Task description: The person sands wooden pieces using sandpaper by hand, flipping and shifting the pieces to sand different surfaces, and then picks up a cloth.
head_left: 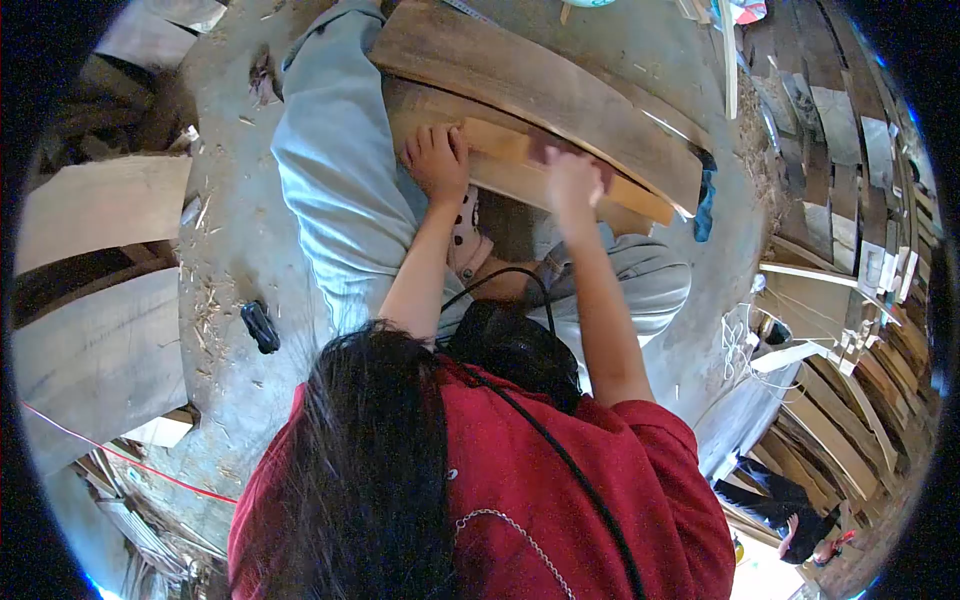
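A light wooden strip point(500, 139) lies across my lap, beside a wide, weathered brown plank point(540, 85). My left hand point(437, 162) grips the strip near its left end, fingers curled over it. Farther right along the strip is my right hand point(577, 185), closed and smeared by motion. A reddish-brown piece that looks like sandpaper point(544, 148) shows blurred around its fingers, against the wood. The underside of both hands is hidden.
Boards point(100, 340) are stacked at left; more timber point(840, 420) fills the right side. A small black object point(260, 327) and wood shavings lie on the concrete floor. A white cord point(738, 345) is coiled at right. Another person point(790, 510) is at lower right.
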Demonstrator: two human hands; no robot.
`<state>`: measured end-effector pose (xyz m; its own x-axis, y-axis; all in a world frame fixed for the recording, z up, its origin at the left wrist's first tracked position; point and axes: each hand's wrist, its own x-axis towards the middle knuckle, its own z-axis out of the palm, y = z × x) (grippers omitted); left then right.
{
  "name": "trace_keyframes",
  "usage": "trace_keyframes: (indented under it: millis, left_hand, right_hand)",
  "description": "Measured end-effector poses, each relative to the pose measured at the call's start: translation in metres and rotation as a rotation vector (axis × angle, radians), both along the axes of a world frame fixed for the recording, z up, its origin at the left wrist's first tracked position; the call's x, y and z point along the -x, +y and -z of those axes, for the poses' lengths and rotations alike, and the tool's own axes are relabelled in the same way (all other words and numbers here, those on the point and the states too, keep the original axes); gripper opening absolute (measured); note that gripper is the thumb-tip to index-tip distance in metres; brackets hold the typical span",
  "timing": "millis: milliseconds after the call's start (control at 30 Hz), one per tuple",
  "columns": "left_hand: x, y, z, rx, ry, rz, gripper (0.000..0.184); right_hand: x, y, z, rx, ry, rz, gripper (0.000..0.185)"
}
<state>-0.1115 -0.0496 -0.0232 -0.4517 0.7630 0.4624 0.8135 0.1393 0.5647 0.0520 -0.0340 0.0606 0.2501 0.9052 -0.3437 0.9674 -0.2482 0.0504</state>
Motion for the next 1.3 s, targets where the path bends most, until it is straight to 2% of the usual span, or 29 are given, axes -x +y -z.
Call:
trace_keyframes:
  millis: [67,167,267,333,367,433,567,667,767,833,900,933,967,1033,1067,1167,1267,1300]
  left_hand:
    - [0.002,0.002,0.000,-0.014,-0.024,0.009,0.016]
    - [0.000,0.000,0.002,0.001,-0.035,0.015,0.015]
    - [0.001,0.001,0.002,0.018,-0.005,0.002,0.014]
    - [0.002,0.000,0.000,0.004,0.030,0.002,0.015]
    - [0.002,0.000,-0.001,0.005,0.032,0.003,0.015]
    - [0.003,0.000,-0.003,0.006,0.031,0.007,0.015]
    - [0.001,0.001,0.001,-0.013,-0.003,0.026,0.016]
    - [0.000,-0.001,-0.007,-0.014,0.008,-0.002,0.016]
    - [-0.001,-0.001,-0.004,0.017,0.003,0.000,0.017]
    - [0.002,-0.001,-0.003,-0.021,0.045,0.006,0.017]
    - [0.003,-0.002,-0.002,-0.021,0.065,0.011,0.017]
    - [0.003,-0.001,-0.002,-0.025,0.073,0.016,0.017]
    - [0.004,0.000,-0.002,-0.023,0.066,0.023,0.017]
    - [0.002,-0.002,-0.001,-0.012,0.040,0.033,0.017]
    - [0.001,-0.003,-0.001,-0.002,0.034,0.033,0.017]
    - [0.003,0.000,0.001,0.010,0.031,0.025,0.017]
    - [0.001,-0.003,0.005,0.031,0.008,0.019,0.017]
    - [0.002,-0.001,0.007,0.042,-0.017,0.026,0.017]
  right_hand:
    - [-0.058,-0.003,0.033,-0.204,-0.162,0.007,0.058]
    - [-0.051,-0.003,0.040,-0.207,-0.216,0.048,0.057]
    - [0.022,-0.010,0.002,-0.199,-0.075,-0.062,0.055]
    - [0.059,-0.017,0.003,-0.278,-0.039,-0.220,0.057]
    - [0.059,-0.017,0.026,-0.412,-0.085,-0.303,0.058]
    - [0.058,-0.013,-0.021,-0.128,0.052,-0.142,0.052]
    - [-0.027,-0.005,-0.013,-0.050,-0.020,-0.032,0.053]
    - [-0.059,-0.004,-0.013,-0.035,-0.061,0.157,0.055]
    - [-0.021,-0.007,0.005,-0.080,-0.049,0.092,0.056]
    - [0.030,-0.016,-0.006,-0.073,0.016,-0.063,0.058]
    - [0.055,-0.026,0.014,-0.247,-0.056,-0.237,0.062]
    - [0.054,-0.028,0.011,-0.298,-0.042,-0.239,0.067]
    - [0.046,-0.026,0.006,-0.202,0.010,-0.166,0.067]
    - [0.029,-0.016,-0.040,-0.004,0.103,-0.027,0.068]
    - [0.004,-0.011,-0.029,0.062,0.062,0.018,0.074]
    - [-0.063,-0.013,-0.001,-0.044,-0.050,0.135,0.083]
    - [-0.054,-0.014,0.026,-0.067,-0.138,0.164,0.091]
    - [-0.033,-0.017,0.019,-0.061,-0.137,0.111,0.093]
